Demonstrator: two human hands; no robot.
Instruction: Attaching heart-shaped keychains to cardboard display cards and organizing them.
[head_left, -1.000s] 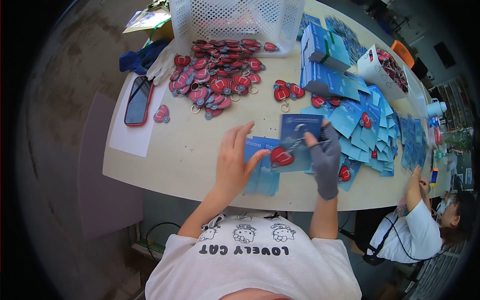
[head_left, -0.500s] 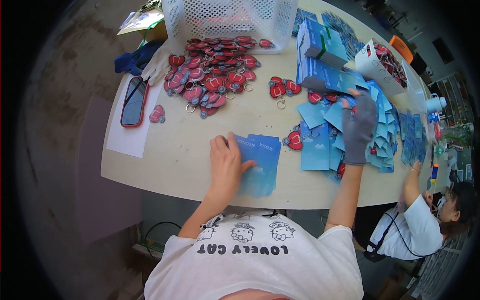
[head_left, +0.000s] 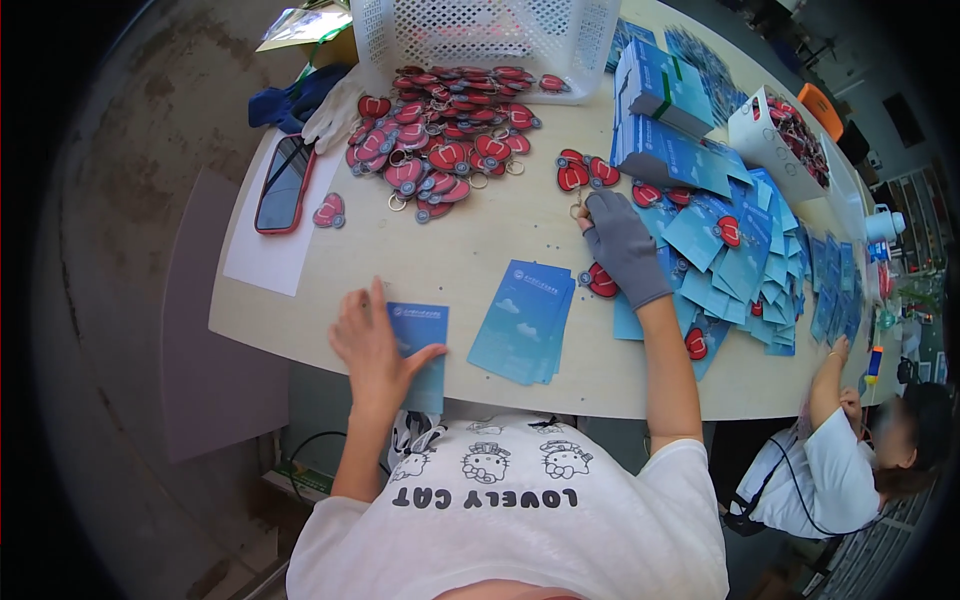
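Blue card: overhangs near table edge, pinned by flat, open left hand.
Gloved right hand: pinches red keychain ring.
Open room: bare wood between.

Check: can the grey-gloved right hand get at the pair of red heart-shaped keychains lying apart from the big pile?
Probably yes. The gloved right hand already has its fingertips at the pair of red heart keychains, apparently touching a ring. Only bare tabletop lies around them; the blue card stack sits nearer the person, out of the way.

Pale wooden table; grey stained concrete floor; bright, even light.
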